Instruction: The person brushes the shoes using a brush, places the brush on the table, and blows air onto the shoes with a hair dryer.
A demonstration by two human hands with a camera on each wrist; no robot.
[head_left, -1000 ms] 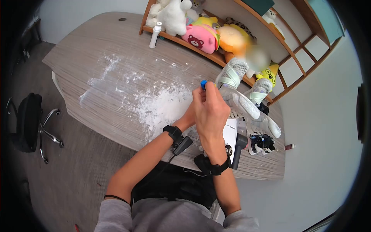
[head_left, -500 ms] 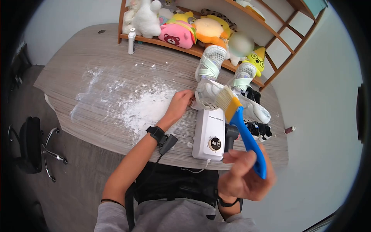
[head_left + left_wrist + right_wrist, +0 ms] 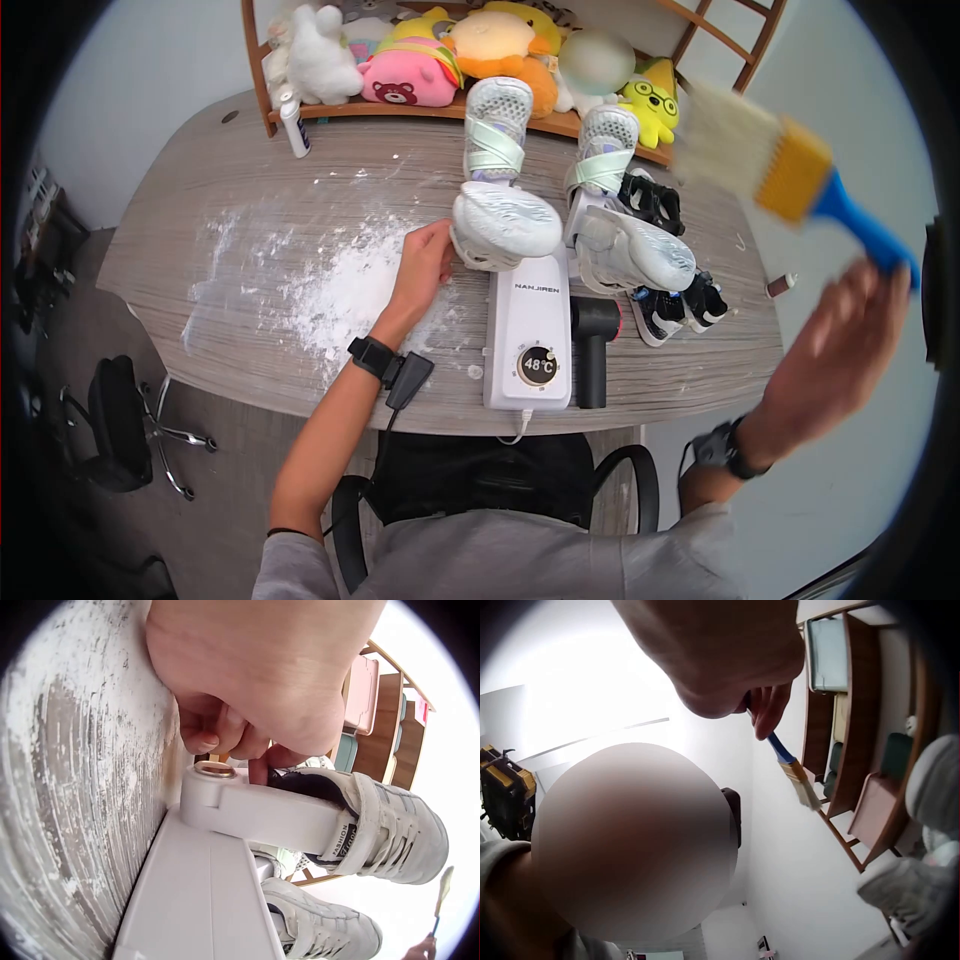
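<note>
- Wooden table (image 3: 200, 250): white powder (image 3: 330, 280) spread at nine o'clock.
- White dryer (image 3: 528, 340) at centre, black tool (image 3: 594, 345) just beside it at three o'clock.
- Shelf (image 3: 400, 105) at twelve o'clock, white bottle (image 3: 293, 118) before it.

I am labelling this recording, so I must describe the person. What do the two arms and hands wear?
Both hands are bare, without gloves. The left wrist wears a black band with a small black device and a thin dark cable along the forearm. The right wrist wears a similar black band. Grey sleeves are pushed above the elbows, with a thin dark band beside the left one.
</note>
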